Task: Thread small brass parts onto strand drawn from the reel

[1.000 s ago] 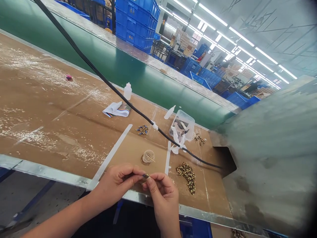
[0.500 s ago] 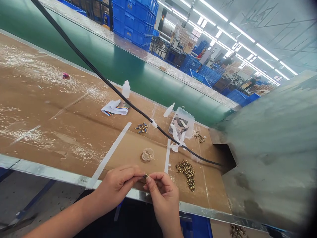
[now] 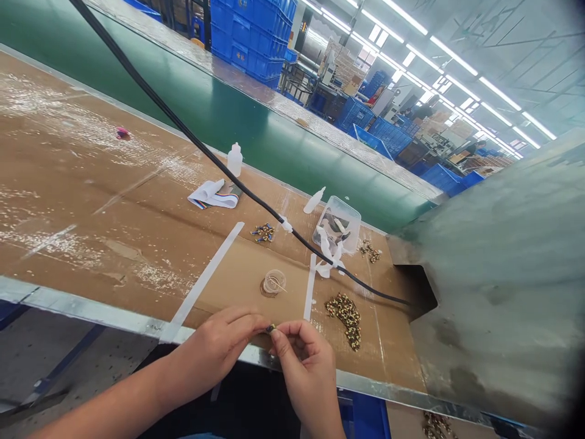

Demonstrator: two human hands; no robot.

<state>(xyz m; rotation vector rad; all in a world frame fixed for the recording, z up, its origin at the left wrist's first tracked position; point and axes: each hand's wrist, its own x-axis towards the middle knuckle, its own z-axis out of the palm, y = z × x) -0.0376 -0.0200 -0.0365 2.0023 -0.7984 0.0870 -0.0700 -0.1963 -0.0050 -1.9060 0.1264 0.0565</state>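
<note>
Both hands meet over the table's front edge, around a small dark and gold piece point(image 3: 270, 328). My right hand point(image 3: 305, 360) pinches it between thumb and index finger. The fingertips of my left hand point(image 3: 223, 341) are pressed together against its left side. Just beyond the hands stands a small clear cup point(image 3: 275, 281) with a thin stick in it. A pile of small gold and dark pieces point(image 3: 346, 317) lies to the right, and a small group of blue and gold pieces point(image 3: 262, 232) lies farther back.
A black cable point(image 3: 201, 145) crosses diagonally above the table. Behind are two white bottles point(image 3: 234, 160) point(image 3: 314, 200), a folded striped strip point(image 3: 214, 194) and a clear plastic box point(image 3: 339, 224). A metal panel point(image 3: 493, 292) stands at the right, and a green belt point(image 3: 219, 110) runs behind.
The camera view has shifted slightly. The left hand's fingers have shifted a little over the small piece, which both hands still hold.
</note>
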